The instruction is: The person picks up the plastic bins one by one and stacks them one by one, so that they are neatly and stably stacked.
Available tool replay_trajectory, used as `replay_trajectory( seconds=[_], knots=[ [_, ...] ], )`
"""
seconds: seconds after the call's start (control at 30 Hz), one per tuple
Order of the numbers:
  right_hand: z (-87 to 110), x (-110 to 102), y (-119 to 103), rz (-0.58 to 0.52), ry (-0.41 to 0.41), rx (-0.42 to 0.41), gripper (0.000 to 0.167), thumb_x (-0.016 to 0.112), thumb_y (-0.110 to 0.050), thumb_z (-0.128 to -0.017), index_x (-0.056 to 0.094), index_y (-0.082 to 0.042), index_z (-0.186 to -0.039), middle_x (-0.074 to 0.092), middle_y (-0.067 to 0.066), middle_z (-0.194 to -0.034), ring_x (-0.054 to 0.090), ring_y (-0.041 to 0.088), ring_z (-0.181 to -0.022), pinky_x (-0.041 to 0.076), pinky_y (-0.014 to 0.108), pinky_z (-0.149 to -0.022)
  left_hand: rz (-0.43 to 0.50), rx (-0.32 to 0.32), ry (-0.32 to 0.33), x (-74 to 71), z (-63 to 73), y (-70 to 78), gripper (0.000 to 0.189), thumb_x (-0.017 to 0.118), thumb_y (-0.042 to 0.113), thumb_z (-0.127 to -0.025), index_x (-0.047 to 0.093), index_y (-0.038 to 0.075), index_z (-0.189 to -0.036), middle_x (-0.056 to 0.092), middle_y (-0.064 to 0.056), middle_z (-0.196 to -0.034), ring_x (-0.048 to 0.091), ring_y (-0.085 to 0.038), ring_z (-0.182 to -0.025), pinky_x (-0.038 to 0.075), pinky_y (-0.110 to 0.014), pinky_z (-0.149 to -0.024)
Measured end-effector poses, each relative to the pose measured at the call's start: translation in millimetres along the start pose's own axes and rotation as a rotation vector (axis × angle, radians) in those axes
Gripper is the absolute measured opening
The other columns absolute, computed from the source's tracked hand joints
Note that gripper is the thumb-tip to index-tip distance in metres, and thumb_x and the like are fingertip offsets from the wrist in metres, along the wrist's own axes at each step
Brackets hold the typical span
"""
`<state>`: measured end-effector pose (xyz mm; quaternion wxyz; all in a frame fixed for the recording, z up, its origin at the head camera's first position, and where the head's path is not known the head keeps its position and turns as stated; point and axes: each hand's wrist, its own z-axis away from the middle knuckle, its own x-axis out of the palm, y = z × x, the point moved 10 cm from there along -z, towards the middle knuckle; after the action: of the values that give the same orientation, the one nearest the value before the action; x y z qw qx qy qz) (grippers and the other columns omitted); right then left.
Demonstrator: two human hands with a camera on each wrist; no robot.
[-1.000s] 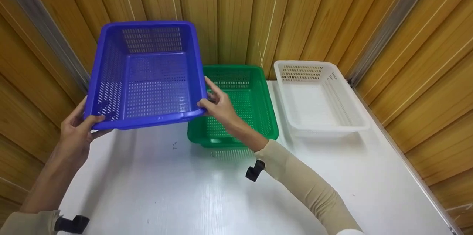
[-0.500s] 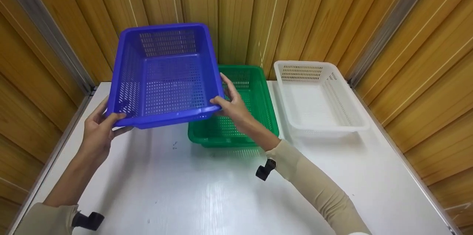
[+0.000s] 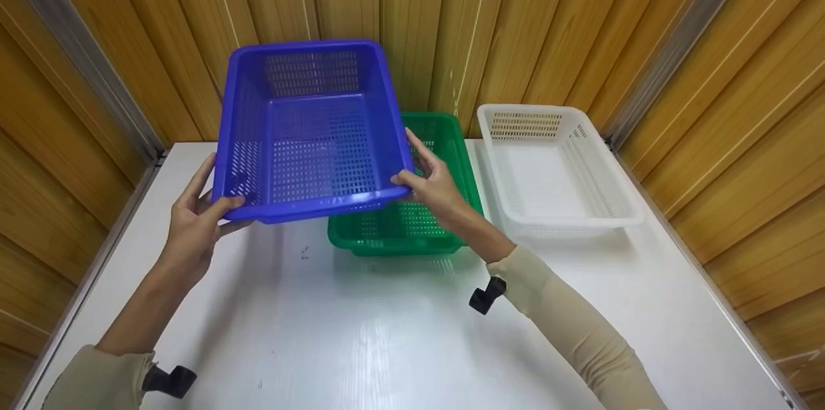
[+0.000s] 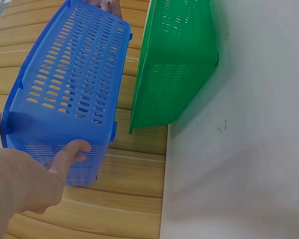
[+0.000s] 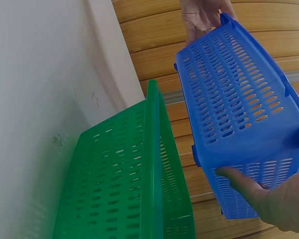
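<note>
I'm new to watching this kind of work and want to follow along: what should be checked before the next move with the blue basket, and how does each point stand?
1. Left grip secure: ok, it holds the blue basket at the near left corner.
2. Right grip secure: ok, at the near right corner.
3. Blue basket apart from the green basket: ok, both wrist views show a gap.
4. Blue basket level: not ok, it is tilted.
5. Nothing inside the green basket: cannot tell, the blue one hides part of it.
6. White basket out of the way: seems ok, apart on the right.
</note>
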<state>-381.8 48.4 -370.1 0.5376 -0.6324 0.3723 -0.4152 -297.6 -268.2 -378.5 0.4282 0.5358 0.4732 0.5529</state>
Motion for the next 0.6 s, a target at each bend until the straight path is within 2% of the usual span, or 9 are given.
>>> replay_trajectory(
  seconds=[0.17,0.33,0.6],
  knots=[
    [6.8,-10,-7,0.010,0.009,0.001,0.086,0.059,-0.002,-0.091,0.021,-0.025,-0.165,0.039,0.015,-0.160,0.052,0.044,-0.137,0.056,0.057,-0.095,-0.027,-0.007,-0.020,12.3,0.5,2.4,0.089,0.064,0.006,-0.098,0.012,0.032,-0.165,0.024,-0.021,-0.168,0.070,-0.012,-0.114,0.062,-0.029,-0.086],
    [13.0,-22,-7,0.013,0.027,0.020,0.087,0.057,0.001,-0.091,0.019,-0.024,-0.165,0.038,0.017,-0.160,0.049,0.044,-0.138,0.057,0.054,-0.094,-0.051,-0.047,-0.027,22.9,-1.6,-4.7,0.089,0.064,0.008,-0.099,0.010,0.033,-0.165,0.026,-0.018,-0.168,0.068,-0.013,-0.118,0.061,-0.029,-0.089],
    [16.8,-34,-13,0.003,0.029,0.008,0.087,0.056,0.003,-0.091,0.019,-0.023,-0.165,0.034,0.015,-0.163,0.048,0.043,-0.140,0.057,0.053,-0.095,-0.078,-0.093,-0.036,36.4,-7.7,-9.2,0.088,0.062,0.011,-0.100,0.008,0.036,-0.165,0.025,-0.013,-0.170,0.049,-0.036,-0.142,0.060,-0.028,-0.092]
  ],
)
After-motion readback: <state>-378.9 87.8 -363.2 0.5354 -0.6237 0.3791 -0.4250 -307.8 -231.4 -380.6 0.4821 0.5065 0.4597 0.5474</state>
